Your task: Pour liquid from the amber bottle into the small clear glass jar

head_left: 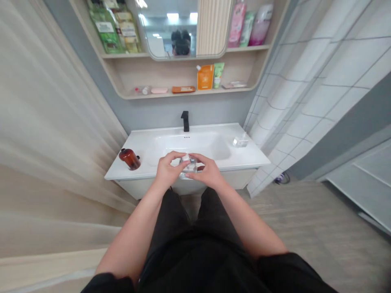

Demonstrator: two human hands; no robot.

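Observation:
Between my hands, in front of the washbasin (195,162), is a small clear bottle (192,167) with a white top. My left hand (169,167) has its fingers closed at the white top and the upper side of the bottle. My right hand (209,173) grips the bottle's clear body from the right, thumb and fingers around it. Fingers cover part of the bottle, so I cannot tell whether its top is loose.
On the basin's left rim is a brown bottle (130,159); on its right, a clear container (240,142). A black faucet (185,121) rises behind. Above, a mirror cabinet shelf (189,94) carries an orange pouch (205,77) and a green tube (218,75). Curtains hang at both sides.

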